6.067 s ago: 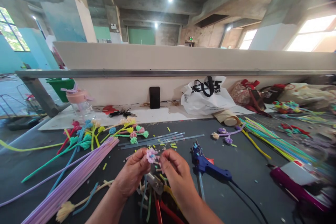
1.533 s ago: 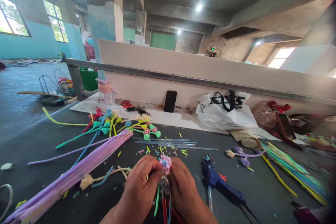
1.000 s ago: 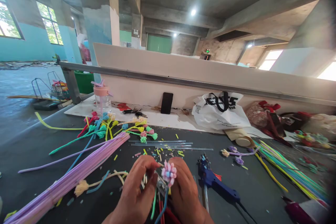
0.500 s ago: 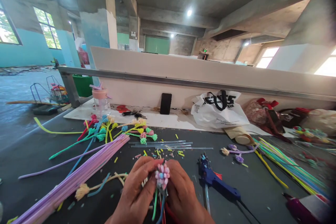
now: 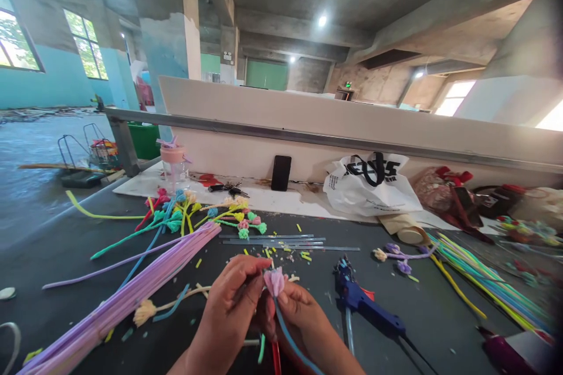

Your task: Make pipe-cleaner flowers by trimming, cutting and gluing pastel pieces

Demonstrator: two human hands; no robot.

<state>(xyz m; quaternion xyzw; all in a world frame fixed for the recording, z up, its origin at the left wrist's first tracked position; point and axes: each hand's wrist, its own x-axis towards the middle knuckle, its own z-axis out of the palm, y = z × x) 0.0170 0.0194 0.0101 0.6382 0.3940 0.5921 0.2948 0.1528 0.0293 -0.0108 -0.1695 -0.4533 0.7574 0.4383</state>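
From where I stand, the right hand (image 5: 303,307) pinches the pink flower (image 5: 274,282) at its base, in the middle; its blue stem (image 5: 290,334) trails to five o'clock, out of view. The left hand (image 5: 233,304) curls at eight o'clock; whether it grips petals, I can't tell. At six, hands mostly hide a red handle (image 5: 276,357); at three lies a blue glue gun (image 5: 368,304), its cord (image 5: 416,348) cut off.

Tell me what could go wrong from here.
The right hand pinches the pink flower, so squeezing too hard might crush its petals or work the blue stem loose.

The glue gun lies beside that hand. Whether it is hot can't be seen, but if so, a careless brush could burn.

Its cord runs toward the near edge of the picture; an arm catching it might drag the gun.
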